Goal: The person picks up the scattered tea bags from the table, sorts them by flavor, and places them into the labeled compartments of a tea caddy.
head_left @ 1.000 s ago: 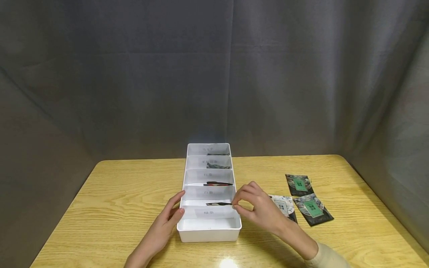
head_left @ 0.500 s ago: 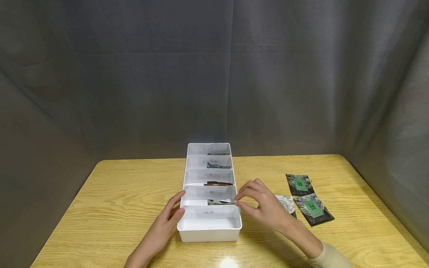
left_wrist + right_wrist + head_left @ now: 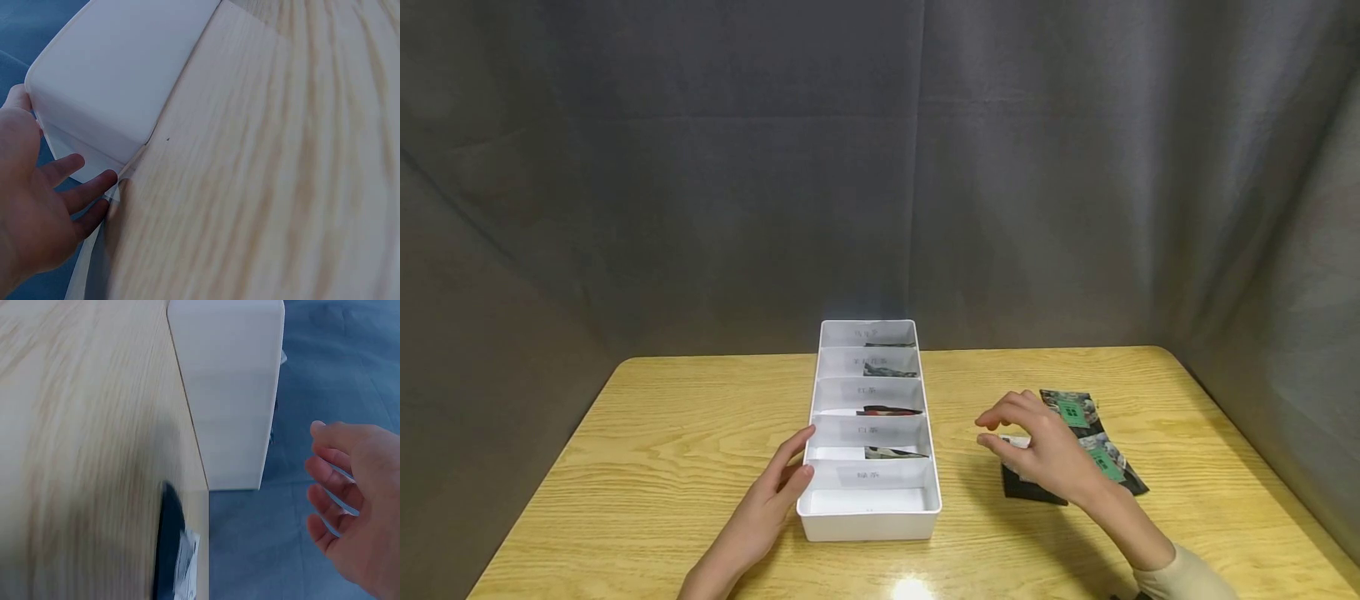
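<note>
A long white divided box (image 3: 868, 527) stands in the middle of the table, its compartments labelled with Chinese characters. My left hand (image 3: 760, 508) rests against its left side, thumb and index fingertip at the rim; the left wrist view shows this hand (image 3: 56, 194) with fingers spread beside the box wall. One tea sachet (image 3: 891, 453) stands in the second compartment from the front. To the right of the box, my right hand (image 3: 1048, 446) hovers with thumb and fingers apart, holding nothing. Beneath it lies a black-and-white tea sachet (image 3: 1033, 490), partly hidden by the hand.
Two tea sachets with green labels, one farther back (image 3: 1072, 412) and one nearer (image 3: 1108, 460), lie right of the hand. A red-and-black sachet (image 3: 887, 410) and other dark sachets stand in the box's rear compartments. A grey curtain (image 3: 880, 183) hangs behind the wooden table (image 3: 662, 458).
My right hand has let go of the sachet in the second compartment and moved right, over the black-and-white sachet. The left hand has stayed at the box.
</note>
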Action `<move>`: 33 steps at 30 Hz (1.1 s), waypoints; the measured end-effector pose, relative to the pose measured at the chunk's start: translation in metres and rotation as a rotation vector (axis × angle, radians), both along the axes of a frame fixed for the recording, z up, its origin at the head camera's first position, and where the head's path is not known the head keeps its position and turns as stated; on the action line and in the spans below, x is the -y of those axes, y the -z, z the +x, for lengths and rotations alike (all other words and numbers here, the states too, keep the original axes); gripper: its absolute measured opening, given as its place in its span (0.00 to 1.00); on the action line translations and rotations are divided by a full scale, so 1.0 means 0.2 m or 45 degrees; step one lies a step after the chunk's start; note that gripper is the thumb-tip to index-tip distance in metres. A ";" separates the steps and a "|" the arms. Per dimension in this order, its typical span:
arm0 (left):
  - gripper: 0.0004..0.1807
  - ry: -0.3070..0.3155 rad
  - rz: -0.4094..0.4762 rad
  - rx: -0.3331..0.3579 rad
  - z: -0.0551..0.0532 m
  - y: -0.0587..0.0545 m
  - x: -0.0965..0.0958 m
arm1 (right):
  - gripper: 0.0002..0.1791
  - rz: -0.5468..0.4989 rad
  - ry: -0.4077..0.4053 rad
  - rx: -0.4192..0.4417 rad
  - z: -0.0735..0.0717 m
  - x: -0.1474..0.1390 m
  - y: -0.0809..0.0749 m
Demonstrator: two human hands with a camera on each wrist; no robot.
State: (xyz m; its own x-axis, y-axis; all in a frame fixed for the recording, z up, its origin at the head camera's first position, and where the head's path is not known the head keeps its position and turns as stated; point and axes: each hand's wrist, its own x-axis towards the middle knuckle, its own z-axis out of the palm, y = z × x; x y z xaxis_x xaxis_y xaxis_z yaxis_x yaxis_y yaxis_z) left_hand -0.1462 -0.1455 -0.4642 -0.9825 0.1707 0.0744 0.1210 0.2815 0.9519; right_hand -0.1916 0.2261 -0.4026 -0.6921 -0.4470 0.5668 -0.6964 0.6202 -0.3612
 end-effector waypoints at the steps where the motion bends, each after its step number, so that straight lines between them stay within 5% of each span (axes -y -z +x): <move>1: 0.27 0.000 0.000 -0.001 0.00 0.00 0.00 | 0.11 0.008 0.016 0.005 0.00 -0.01 0.00; 23: 0.27 -0.003 0.001 0.005 0.00 0.00 0.00 | 0.17 0.201 0.142 0.413 -0.02 -0.29 0.10; 33: 0.27 0.003 0.007 0.002 0.00 0.00 0.00 | 0.21 0.278 0.209 0.476 -0.06 -0.42 0.17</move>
